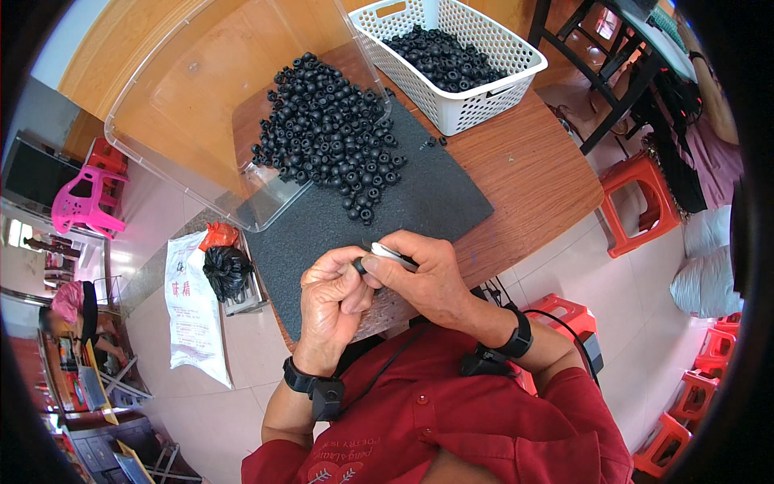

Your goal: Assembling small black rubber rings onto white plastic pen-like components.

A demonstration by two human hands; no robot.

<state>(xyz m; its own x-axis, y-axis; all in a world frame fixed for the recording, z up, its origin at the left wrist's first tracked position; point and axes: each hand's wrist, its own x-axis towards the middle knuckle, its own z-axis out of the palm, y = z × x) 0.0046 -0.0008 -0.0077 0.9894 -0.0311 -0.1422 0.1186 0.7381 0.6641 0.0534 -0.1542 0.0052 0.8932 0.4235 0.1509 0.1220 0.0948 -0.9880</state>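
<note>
In the head view, the left hand [332, 292] pinches a small black bit [358, 265] in its fingers. The right hand [427, 278] grips a little white tool [390, 255] just beside it. Past them, a big black pile [330, 125] sits on the dark mat [431, 189] on the brown desk [536, 177].
</note>
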